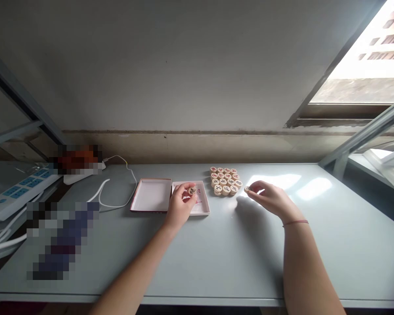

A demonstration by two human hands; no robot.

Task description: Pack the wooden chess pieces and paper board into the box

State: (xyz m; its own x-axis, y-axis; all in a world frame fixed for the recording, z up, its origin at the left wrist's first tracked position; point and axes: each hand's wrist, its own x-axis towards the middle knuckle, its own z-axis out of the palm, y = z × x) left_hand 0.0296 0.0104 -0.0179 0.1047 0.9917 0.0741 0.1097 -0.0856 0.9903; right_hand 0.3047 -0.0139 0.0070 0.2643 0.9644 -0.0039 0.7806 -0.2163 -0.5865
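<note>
Between thumb and fingers, my left hand point(181, 202) pinches a round wooden Chinese chess piece point(192, 191) with a dark character. It is held over a shallow white box half point(202, 209), where some red marks show. My right hand point(265, 197) has its fingertips closed on another chess piece point(247, 189), seen nearly edge-on, above the desk. Between the two hands, several chess pieces point(225, 176) stand grouped in rows, stacked, with red characters at the back and dark ones in front. The other box half point(151, 195), white inside with a reddish rim, lies at the left.
A grey desk point(216, 258) runs up to the wall. On the left are a white power strip point(22, 188) with blue sockets, a white cable point(116, 205) and two pixelated items. Metal frame bars point(374, 131) rise at both sides. A window point(364, 65) throws glare onto the desk.
</note>
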